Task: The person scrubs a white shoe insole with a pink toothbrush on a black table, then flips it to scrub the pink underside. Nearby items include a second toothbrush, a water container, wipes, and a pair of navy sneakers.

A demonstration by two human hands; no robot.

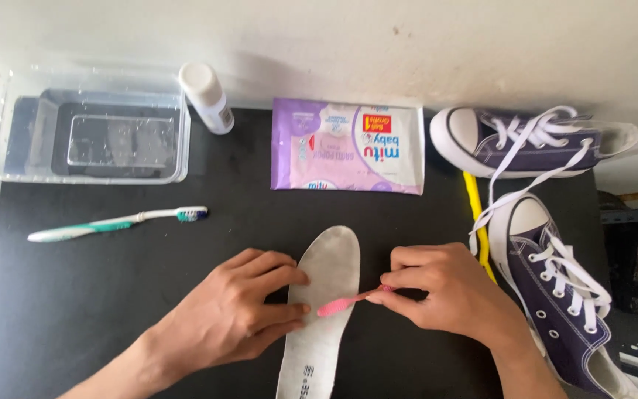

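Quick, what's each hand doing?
Left hand: open, flat on the white insole.
Right hand: closed, holding a pink toothbrush.

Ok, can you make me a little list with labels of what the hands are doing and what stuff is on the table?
left hand: presses flat on the white fabric shoe insole
right hand: pinches the pink plastic toothbrush, bristle end on the insole
table: black tabletop
spare brush: green-and-white toothbrush, lying left
back row: clear plastic tub, white bottle, purple pack of wipes
right side: two purple canvas sneakers with white laces, yellow stick between them
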